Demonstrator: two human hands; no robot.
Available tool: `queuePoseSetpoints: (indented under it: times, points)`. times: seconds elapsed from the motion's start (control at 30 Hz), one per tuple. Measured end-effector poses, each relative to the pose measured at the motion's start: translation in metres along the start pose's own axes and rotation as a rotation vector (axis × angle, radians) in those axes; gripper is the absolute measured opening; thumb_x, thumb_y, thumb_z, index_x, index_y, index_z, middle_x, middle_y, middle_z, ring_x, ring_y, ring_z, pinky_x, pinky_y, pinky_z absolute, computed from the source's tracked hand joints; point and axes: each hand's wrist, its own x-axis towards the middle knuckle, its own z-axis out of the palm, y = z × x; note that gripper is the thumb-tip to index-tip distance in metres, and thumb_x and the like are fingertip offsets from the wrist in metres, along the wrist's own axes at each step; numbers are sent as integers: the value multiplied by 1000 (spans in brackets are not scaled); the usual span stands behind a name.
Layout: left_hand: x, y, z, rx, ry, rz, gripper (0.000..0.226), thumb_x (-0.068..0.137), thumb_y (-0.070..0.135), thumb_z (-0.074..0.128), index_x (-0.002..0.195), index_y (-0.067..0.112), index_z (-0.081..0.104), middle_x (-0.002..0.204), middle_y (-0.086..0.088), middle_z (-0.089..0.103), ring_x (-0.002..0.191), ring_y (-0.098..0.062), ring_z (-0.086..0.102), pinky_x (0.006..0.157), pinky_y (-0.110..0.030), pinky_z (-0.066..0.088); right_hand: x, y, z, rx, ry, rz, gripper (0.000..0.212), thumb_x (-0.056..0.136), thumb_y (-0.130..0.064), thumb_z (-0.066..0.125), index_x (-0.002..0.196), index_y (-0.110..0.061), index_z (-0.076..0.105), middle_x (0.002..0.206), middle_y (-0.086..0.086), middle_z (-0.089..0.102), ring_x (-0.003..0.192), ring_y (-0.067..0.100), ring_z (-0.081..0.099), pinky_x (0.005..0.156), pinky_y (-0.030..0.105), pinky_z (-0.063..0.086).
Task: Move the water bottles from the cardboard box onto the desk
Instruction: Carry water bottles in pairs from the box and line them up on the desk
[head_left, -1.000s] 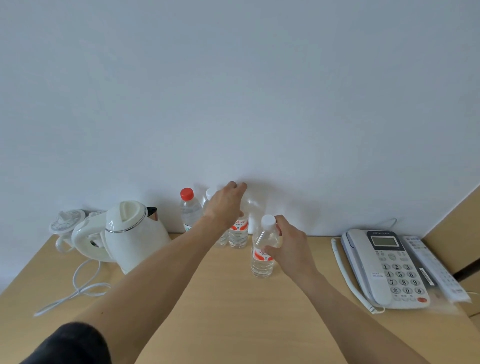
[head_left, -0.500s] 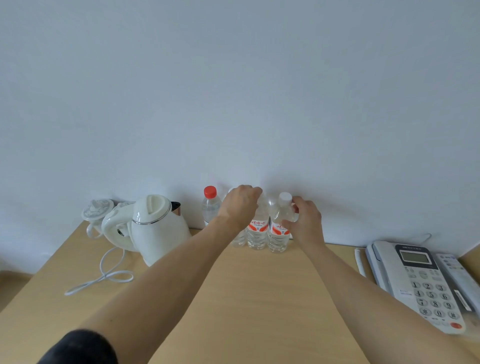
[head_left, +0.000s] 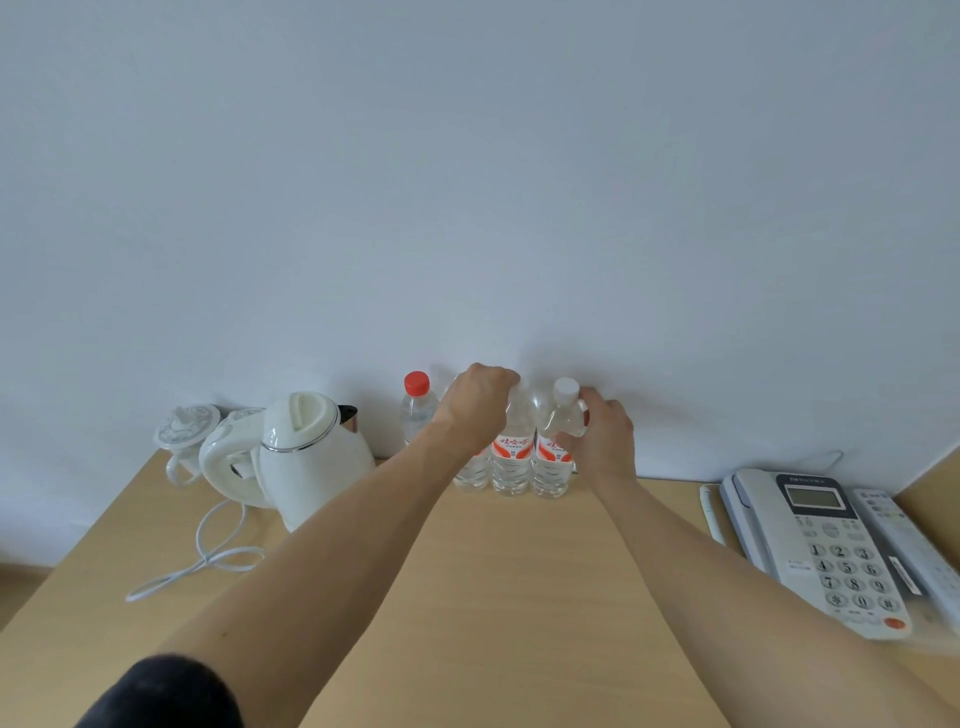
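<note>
Several clear water bottles stand in a row against the wall at the back of the wooden desk (head_left: 519, 597). My left hand (head_left: 475, 402) grips the top of a middle bottle (head_left: 511, 457), hiding its cap. My right hand (head_left: 605, 436) holds the rightmost bottle (head_left: 553, 452), which has a white cap and a red-and-white label. Behind my left arm stands a red-capped bottle (head_left: 417, 408). Another bottle (head_left: 470, 473) shows only its lower part under my left wrist. The cardboard box is out of view.
A white electric kettle (head_left: 306, 457) with its base (head_left: 187, 428) and loose cord (head_left: 208, 556) sits at the left. A grey desk phone (head_left: 826, 545) and a remote control (head_left: 914, 556) lie at the right.
My right hand carried the white-capped bottle from the middle of the desk back to the wall, beside the others. My left hand stayed on its bottle. The camera view shifted left.
</note>
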Motion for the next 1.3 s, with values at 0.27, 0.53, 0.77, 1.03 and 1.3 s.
queuePoseSetpoints:
  times: [0.27,0.53,0.77,1.03,1.3]
  points:
    - [-11,0,-8,23,-105,69,56,81,-15,46,133,4,52,114,-14,65,106,-28,62,81,-40,56,-5,-2,-6,-41,-67,11,67,78,-14,82,136,-19,51,112,13,59,108,30,58,87,35,46]
    - [-40,-4,8,87,36,195,69,77,-5,55,144,11,44,147,-2,43,131,-25,44,96,-39,47,-38,2,0,-101,74,-102,65,80,0,65,141,-17,49,143,-3,49,125,24,51,88,36,49]
    - [-42,-2,11,138,46,207,72,80,0,58,148,11,37,151,-1,38,136,-23,42,107,-36,40,-44,4,-6,-204,-105,-63,85,87,-9,66,158,-23,23,162,-7,28,141,21,38,105,35,42]
    - [-37,-3,7,157,12,229,66,82,2,58,145,10,40,147,-3,40,129,-22,47,105,-34,42,-50,-8,-12,-230,-159,-18,90,85,-15,68,159,-22,18,164,-5,25,141,25,38,104,38,44]
    - [-32,5,7,226,27,156,42,87,12,51,129,12,48,134,-4,48,122,-25,46,100,-35,43,-64,-9,-28,-224,-113,58,74,92,-26,64,157,-23,28,159,-1,35,142,23,37,111,38,38]
